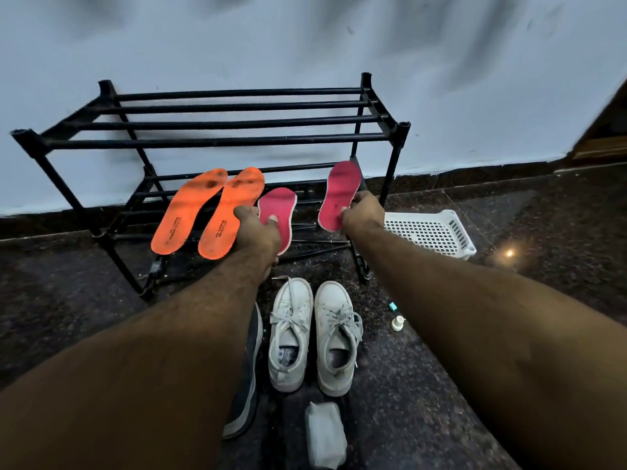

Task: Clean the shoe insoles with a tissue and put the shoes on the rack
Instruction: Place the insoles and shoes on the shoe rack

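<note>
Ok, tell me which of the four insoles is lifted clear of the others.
The pink insole gripped by the right hand, near the rack's right post. The other pink insole, held by the left hand, sits lower beside the two orange insoles leaning on the rack.

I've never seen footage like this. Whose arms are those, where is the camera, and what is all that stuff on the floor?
There is no machine here: a person wears a wide-angle camera on the head, so you look down along their two bare arms. The left hand holds one pink insole and the right hand holds the other pink insole, both in front of a black shoe rack against the wall. Two dirty orange insoles lean on the rack. On the dark floor stand a pair of white sneakers, a folded tissue nearer the person, part of a dark shoe under the left arm, and a white plastic basket to the right.
</note>
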A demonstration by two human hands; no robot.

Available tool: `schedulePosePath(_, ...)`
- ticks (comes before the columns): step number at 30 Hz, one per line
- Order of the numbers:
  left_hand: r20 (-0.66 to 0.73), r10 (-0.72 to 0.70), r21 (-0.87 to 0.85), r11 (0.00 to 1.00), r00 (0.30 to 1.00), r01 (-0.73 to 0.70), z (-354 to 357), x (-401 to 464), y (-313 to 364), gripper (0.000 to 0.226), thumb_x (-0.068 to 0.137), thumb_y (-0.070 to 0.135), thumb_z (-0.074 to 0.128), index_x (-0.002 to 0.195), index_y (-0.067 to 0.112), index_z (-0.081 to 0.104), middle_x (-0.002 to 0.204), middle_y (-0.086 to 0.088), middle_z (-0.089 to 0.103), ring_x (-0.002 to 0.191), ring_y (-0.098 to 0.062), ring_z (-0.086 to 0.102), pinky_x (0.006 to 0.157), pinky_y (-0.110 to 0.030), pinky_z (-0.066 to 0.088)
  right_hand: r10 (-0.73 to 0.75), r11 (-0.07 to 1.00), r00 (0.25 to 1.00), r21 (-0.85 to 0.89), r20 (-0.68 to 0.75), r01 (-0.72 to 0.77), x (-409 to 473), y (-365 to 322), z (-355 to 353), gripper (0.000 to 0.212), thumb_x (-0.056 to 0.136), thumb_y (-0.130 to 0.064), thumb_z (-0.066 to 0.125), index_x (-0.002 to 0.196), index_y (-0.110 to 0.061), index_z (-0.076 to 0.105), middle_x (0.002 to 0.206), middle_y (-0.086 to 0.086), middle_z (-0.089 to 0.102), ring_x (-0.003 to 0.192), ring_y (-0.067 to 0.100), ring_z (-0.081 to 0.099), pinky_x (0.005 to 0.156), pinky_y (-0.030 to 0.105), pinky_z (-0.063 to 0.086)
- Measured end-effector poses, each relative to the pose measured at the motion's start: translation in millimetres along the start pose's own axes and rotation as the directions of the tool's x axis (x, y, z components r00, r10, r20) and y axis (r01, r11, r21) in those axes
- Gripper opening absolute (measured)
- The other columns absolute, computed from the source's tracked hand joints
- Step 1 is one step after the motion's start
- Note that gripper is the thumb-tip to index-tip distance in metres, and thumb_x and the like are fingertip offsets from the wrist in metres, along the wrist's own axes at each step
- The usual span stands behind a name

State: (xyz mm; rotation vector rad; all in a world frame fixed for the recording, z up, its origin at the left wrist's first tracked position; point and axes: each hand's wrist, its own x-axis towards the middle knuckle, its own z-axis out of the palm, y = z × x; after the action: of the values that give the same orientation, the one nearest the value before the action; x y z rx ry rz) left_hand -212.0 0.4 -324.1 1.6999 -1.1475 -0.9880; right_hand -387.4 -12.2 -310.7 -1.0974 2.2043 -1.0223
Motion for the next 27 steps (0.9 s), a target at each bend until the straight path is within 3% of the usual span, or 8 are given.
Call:
schedulePosePath(5,0.096,-0.067,-0.037,0.997,0.993,0.070,-5.7,-0.3,7.2,0.045,0.094,0.005,0.049,0.134,0.015,0.032,0.114,-0.021,0.056,0.074,-0.029,0.055,0.041,-0.023,0.035,-0.114,0.964,0.993,-0.239,0.009,0.113,-23.1,11.8,8.9,0.051,0.092,-0.030,0.065,0.135,-0.010,0.045,0.140,0.019,0.043,0.121,0.038,0.053,0.100,0.045,0.048)
schedulePosePath(9,0.119,-0.061,-0.113,0.991,0.991,0.075,-1.5,-4.5,15.3,0.046,0.091,0.001,0.051,0.135,0.013,0.042,0.122,-0.015,0.061,0.075,-0.030,0.062,0.035,-0.022,0.037,-0.329,0.885,0.942,-0.371,-0.071,0.281,-39.9,17.7,12.8,0.046,0.096,-0.035,0.062,0.130,-0.009,0.046,0.128,0.016,0.045,0.112,0.032,0.052,0.092,0.044,0.050)
schedulePosePath(12,0.147,0.034,-0.141,0.990,0.989,-0.013,-2.1,-14.0,18.6,0.044,0.093,-0.002,0.052,0.134,0.016,0.047,0.119,-0.003,0.063,0.073,-0.028,0.063,0.038,-0.023,0.038,-0.339,0.937,0.928,-0.034,0.156,0.348,-46.0,8.1,22.4,0.038,0.102,-0.047,0.046,0.105,-0.012,0.062,0.100,0.009,0.062,0.089,0.022,0.058,0.075,0.034,0.046)
schedulePosePath(15,0.114,0.149,-0.102,0.985,0.982,-0.138,-5.2,-18.3,19.4,0.043,0.093,-0.002,0.057,0.130,0.018,0.053,0.114,-0.004,0.067,0.071,-0.033,0.069,0.036,-0.024,0.042,-0.252,0.900,0.912,0.425,0.324,0.097,-58.4,-6.9,37.3,0.031,0.099,-0.048,0.052,0.092,-0.019,0.061,0.090,0.004,0.068,0.080,0.017,0.061,0.081,0.037,0.052)
schedulePosePath(17,0.061,0.158,-0.081,0.985,0.986,-0.153,-5.5,-16.6,19.3,0.042,0.094,-0.003,0.057,0.129,0.019,0.054,0.112,-0.004,0.067,0.073,-0.033,0.070,0.035,-0.023,0.044,-0.237,0.874,0.916,0.482,0.324,0.056,-58.0,-11.5,45.3,0.015,0.097,-0.029,0.060,0.102,-0.015,0.059,0.092,0.010,0.070,0.080,0.023,0.068,0.082,0.039,0.057)
schedulePosePath(19,0.032,0.134,-0.096,0.987,0.990,-0.131,-5.5,-16.7,18.2,0.040,0.095,-0.005,0.056,0.129,0.017,0.055,0.110,-0.005,0.066,0.068,-0.028,0.067,0.035,-0.021,0.046,-0.196,0.880,0.915,0.476,0.352,0.006,-56.8,-12.7,49.0,0.024,0.090,-0.017,0.065,0.112,-0.011,0.058,0.096,0.015,0.073,0.084,0.033,0.073,0.080,0.048,0.060)
schedulePosePath(23,0.023,0.131,-0.147,0.981,0.991,-0.127,-4.3,-19.3,12.4,0.036,0.097,-0.005,0.051,0.124,0.017,0.060,0.097,-0.004,0.065,0.072,-0.025,0.062,0.038,-0.019,0.045,-0.164,0.877,0.880,0.475,0.446,-0.077,-55.9,-8.1,53.4,0.032,0.091,-0.013,0.068,0.120,-0.008,0.056,0.102,0.020,0.073,0.082,0.042,0.073,0.048,0.035,0.055)
schedulePosePath(27,0.097,0.062,-0.217,0.975,0.993,-0.040,-2.6,-22.3,12.5,0.035,0.102,-0.002,0.044,0.116,0.027,0.057,0.098,-0.005,0.063,0.071,-0.021,0.061,0.040,-0.022,0.049,-0.131,0.828,0.896,0.543,0.424,-0.136,-52.5,-1.8,54.5,0.023,0.090,0.004,0.063,0.108,-0.010,0.055,0.092,0.019,0.070,0.078,0.041,0.070,0.077,0.061,0.058)
